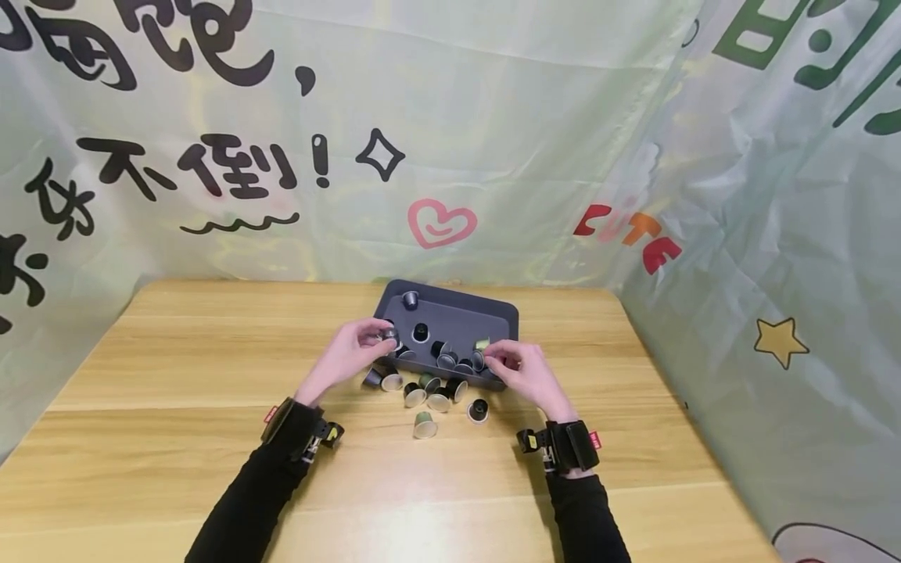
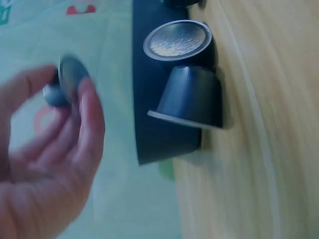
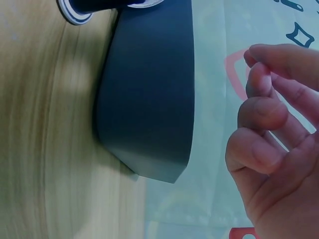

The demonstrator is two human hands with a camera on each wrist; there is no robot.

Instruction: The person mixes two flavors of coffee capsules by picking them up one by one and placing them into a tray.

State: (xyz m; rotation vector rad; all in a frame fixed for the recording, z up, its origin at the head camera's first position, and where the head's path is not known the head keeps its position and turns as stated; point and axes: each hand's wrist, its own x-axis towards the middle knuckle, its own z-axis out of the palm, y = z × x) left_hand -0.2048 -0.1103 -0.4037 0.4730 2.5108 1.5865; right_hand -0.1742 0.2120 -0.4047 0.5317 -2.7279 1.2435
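Left hand (image 1: 352,348) pinches capsule (image 2: 75,79) at dark tray's (image 1: 461,317) left end
Right hand (image 1: 522,369) nearby, fingers loosely curled; more capsules (image 1: 425,426) dot the surface (image 1: 211,469).

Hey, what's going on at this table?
A person's left hand pinches a small cup-shaped capsule with a silvery lid by the left end of a dark grey rectangular tray. The right hand is at the tray's right side; whether it grips anything is unclear. Several capsules lie in the tray, while others lie on the light-brown wooden table in front.
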